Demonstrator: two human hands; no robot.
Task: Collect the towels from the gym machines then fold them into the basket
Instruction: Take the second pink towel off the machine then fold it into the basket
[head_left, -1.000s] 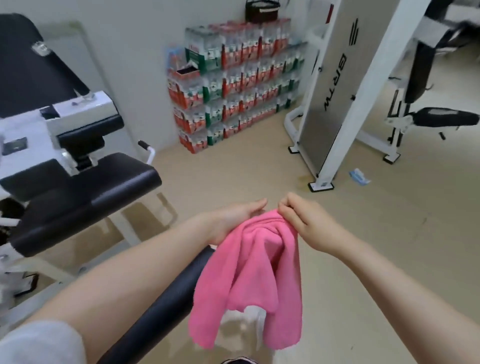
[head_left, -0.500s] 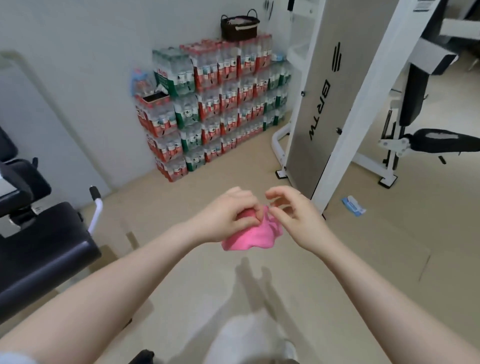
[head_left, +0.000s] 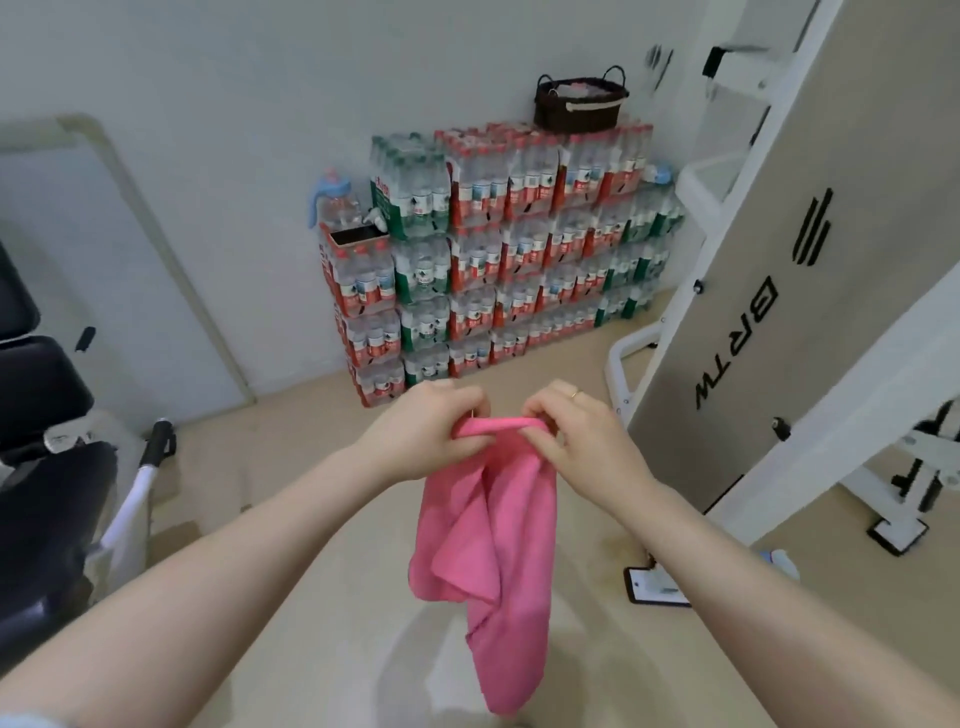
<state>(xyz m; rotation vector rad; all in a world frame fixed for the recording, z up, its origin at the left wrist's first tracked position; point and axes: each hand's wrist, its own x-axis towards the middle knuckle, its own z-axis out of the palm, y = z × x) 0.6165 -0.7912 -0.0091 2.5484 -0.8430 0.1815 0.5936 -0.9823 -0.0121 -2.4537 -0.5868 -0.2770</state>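
A pink towel (head_left: 488, 540) hangs in front of me, its top edge pinched between both hands and the rest dangling in loose folds above the floor. My left hand (head_left: 421, 431) grips the top edge at its left end. My right hand (head_left: 576, 436) grips the same edge at its right end, a ring on one finger. A dark wicker basket (head_left: 579, 106) with pale cloth inside stands far ahead, on top of the stacked water-bottle packs (head_left: 498, 249) against the wall.
A black padded gym machine (head_left: 47, 467) with a white frame stands at the left. A large white and grey machine panel (head_left: 779, 291) rises at the right, its foot (head_left: 654, 584) near my right forearm. Beige floor lies between me and the bottle stack.
The towel, bunched into a ball between my hands half a second ago, now hangs stretched out from its top edge. The view has turned right, toward the bottle stack and basket.
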